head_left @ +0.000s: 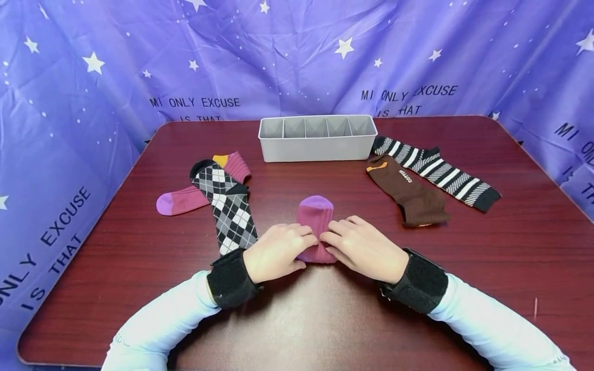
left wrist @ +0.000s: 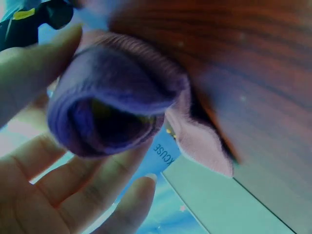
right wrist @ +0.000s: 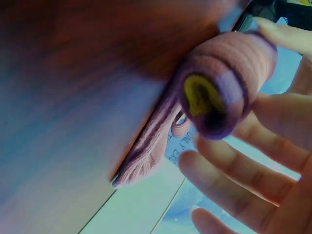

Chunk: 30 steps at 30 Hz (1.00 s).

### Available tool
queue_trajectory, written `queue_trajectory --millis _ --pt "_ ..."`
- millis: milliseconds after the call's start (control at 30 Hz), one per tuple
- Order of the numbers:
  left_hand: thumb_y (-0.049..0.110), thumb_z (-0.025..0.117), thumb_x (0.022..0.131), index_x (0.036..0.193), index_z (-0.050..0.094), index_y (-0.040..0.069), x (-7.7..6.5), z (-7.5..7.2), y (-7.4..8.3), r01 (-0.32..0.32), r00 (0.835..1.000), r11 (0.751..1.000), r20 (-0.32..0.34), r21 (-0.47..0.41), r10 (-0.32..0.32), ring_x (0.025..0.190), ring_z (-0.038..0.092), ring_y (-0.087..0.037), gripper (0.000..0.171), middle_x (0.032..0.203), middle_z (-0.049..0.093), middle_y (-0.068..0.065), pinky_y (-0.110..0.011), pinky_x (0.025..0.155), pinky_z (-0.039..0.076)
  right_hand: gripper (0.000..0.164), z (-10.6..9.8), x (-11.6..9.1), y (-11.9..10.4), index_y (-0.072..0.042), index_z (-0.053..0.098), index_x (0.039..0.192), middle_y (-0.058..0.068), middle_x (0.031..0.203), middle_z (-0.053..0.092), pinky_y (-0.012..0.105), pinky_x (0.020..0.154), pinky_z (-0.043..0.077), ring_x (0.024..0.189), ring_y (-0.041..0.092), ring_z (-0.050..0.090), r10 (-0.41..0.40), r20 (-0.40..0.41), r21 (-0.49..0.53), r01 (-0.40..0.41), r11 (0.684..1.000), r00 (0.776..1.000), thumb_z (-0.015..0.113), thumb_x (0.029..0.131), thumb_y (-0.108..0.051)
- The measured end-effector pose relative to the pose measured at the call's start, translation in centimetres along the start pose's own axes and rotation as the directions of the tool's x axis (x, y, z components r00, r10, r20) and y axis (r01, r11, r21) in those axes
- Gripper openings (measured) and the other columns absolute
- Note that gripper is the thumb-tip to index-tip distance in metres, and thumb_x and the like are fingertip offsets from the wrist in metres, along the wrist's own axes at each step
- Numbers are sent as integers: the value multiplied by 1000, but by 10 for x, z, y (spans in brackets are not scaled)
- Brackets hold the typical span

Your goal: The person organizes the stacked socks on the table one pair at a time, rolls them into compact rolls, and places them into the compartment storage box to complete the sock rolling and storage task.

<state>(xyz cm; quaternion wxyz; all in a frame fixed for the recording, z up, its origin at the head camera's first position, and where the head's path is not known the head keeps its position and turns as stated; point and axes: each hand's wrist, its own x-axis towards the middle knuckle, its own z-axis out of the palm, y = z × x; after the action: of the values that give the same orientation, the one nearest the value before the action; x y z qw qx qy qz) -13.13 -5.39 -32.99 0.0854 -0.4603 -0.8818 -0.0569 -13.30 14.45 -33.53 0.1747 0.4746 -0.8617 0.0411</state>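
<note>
Pinching the rolled near end of a pink sock [head_left: 317, 219] between thumb and fingers of the left hand [head_left: 278, 250], and likewise between thumb and fingers of the right hand [head_left: 366, 250]. Grasping the roll from opposite sides, with the sock on the table [head_left: 297, 180] in front of the body. Stretching flat beyond the roll to a purple toe, pointed away from the person. Showing, in the wrist views, a thick coil with purple at the open ends and yellow inside. Wearing a black band on each wrist, next to pale sleeves [head_left: 167, 314]. Placed beyond, near the back edge: a grey box [head_left: 320, 150] with five compartments in a row. Lying to the left: a checked sock [head_left: 234, 216], across another pink sock [head_left: 187, 201] with a purple toe and a yellow patch. Lying to the right: a brown sock [head_left: 408, 193], just beside a striped sock [head_left: 457, 180]. Hanging behind: a purple curtain [head_left: 297, 67] with white stars and black lettering.
</note>
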Motion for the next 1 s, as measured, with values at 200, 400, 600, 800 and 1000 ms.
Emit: queue_trajectory --millis 200,400,600,800,1000 --pt "23 66 69 89 60 15 2 1 0 12 1000 1000 28 -20 -12 71 56 -11 22 79 59 5 -29 63 45 19 -5 0 -5 -15 54 85 -7 74 50 28 71 38 72 10 48 -17 -4 48 17 999 1000 64 70 -21" --pt "22 58 76 79 56 16 3 -4 3 39 989 991 144 -125 -21 61 49 -6 7 70 54 8 -26 58 42 30 -10 -3 -10 -13 55 83 -6 74 49 28 71 37 70 11 48 -48 39 44 46 998 998 70 63 -30" --pt "24 54 81 86 42 14 2 -5 5 108 955 968 295 -228 -37 63 50 -9 16 66 46 7 -26 57 42 36 -10 -4 -13 -12 54 82 -5 72 51 28 73 36 70 11 49 -78 27 48 76 996 997 71 60 -35" --pt "22 55 80 90 42 14 1 -6 5 74 970 971 242 -227 -17 73 51 -9 18 74 49 6 -26 62 42 29 -9 -4 -13 -13 54 81 -6 71 53 28 73 37 69 11 50 -87 20 62 86 994 996 69 65 -31" --pt "21 62 72 86 52 16 -1 -6 8 10 999 998 -41 -69 -13 75 50 -10 17 82 51 5 -27 62 43 19 -7 -3 -12 -12 56 82 -6 71 54 29 74 37 69 12 50 -76 13 60 75 995 997 63 73 -28"
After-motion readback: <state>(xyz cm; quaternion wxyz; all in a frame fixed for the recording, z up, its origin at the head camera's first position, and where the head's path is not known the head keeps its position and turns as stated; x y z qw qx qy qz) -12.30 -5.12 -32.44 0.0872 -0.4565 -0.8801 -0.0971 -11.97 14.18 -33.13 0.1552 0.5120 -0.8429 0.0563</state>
